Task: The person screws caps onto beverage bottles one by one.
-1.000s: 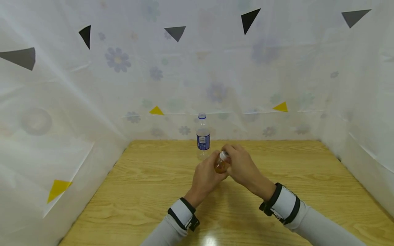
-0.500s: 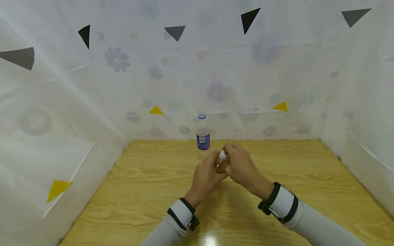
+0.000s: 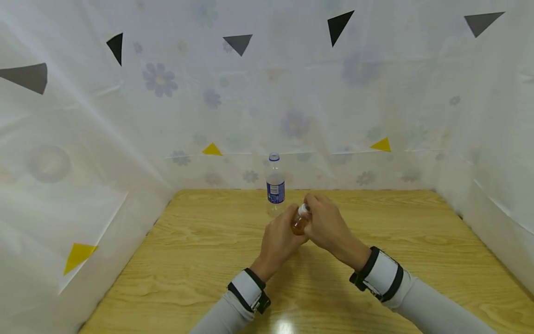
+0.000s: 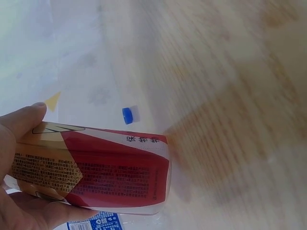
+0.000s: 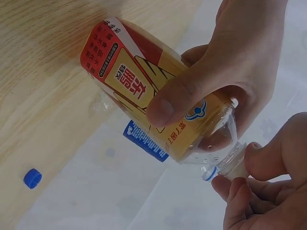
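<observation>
Tea bottle (image 3: 299,223): held tilted above the table (image 3: 200,260), near its middle.
Left hand (image 3: 278,239): wrapped round the bottle's body.
Right hand (image 3: 327,225): fingers pinched the white cap (image 3: 304,209).
Around: water bottle (image 3: 275,184) upright just behind; loose blue cap (image 5: 32,178) lay apart.
Change: hardly any; grips held as before.

Head view overhead, wrist views close

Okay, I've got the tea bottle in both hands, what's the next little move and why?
Probably keep twisting the cap with the right hand: its fingertips pinch the white cap, which sits on the neck, while the left hand grips the tea bottle by its label, steadying it above the table.
</observation>
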